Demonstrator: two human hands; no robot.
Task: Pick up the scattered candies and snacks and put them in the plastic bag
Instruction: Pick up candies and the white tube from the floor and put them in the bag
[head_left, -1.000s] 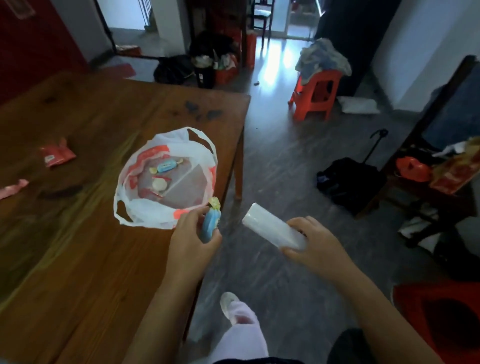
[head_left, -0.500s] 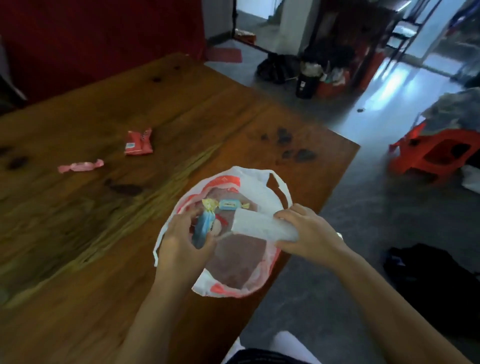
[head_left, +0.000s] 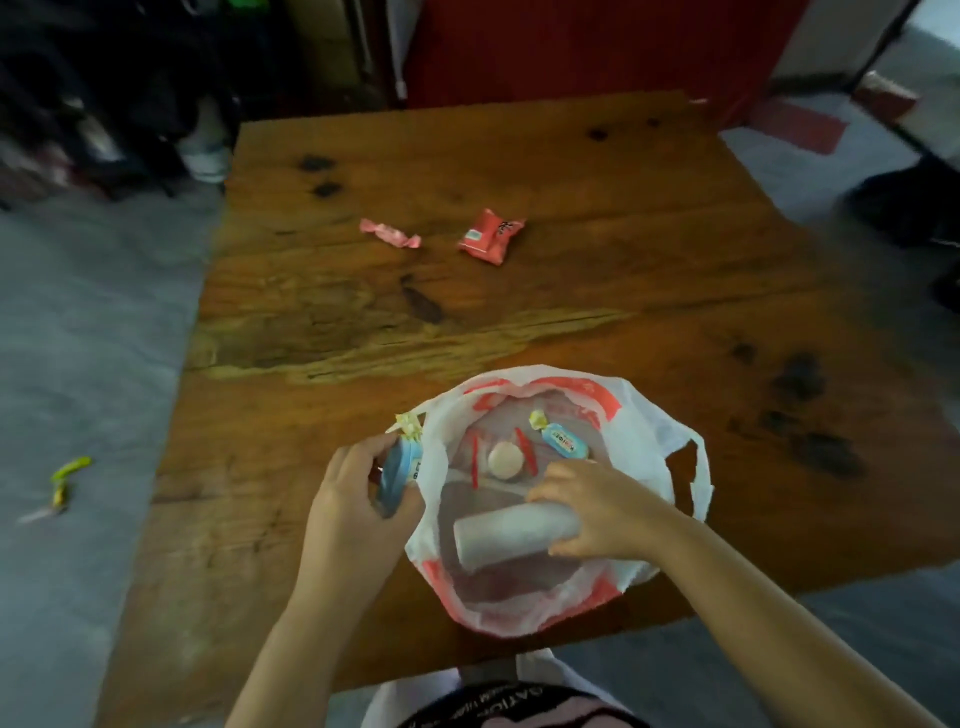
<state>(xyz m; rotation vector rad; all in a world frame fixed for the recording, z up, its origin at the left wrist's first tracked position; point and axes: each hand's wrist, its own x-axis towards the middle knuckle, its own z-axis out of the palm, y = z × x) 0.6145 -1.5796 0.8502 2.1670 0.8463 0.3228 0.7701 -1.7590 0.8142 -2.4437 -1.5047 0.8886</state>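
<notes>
A: Right hand (head_left: 592, 512)?
B: Inside plastic bag (head_left: 644, 415), fingers closed round white tube (head_left: 511, 535), tube lying across bag's near half.
A: Left hand (head_left: 353, 499)?
B: Gripping blue candy (head_left: 397, 470), just outside bag's left rim.
A: Left on table (head_left: 571, 291)?
B: Pink candy (head_left: 389, 234), red packet (head_left: 491, 236), far side, well apart from both hands.

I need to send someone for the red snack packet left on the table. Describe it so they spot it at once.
Start at the wooden table and look past the white and red plastic bag toward the far half. Two items lie there side by side: the red snack packet is the right one. It is flat, pillow-shaped and bright red with a pale label, unlike the slim pink twist-wrapped candy on its left.
</notes>
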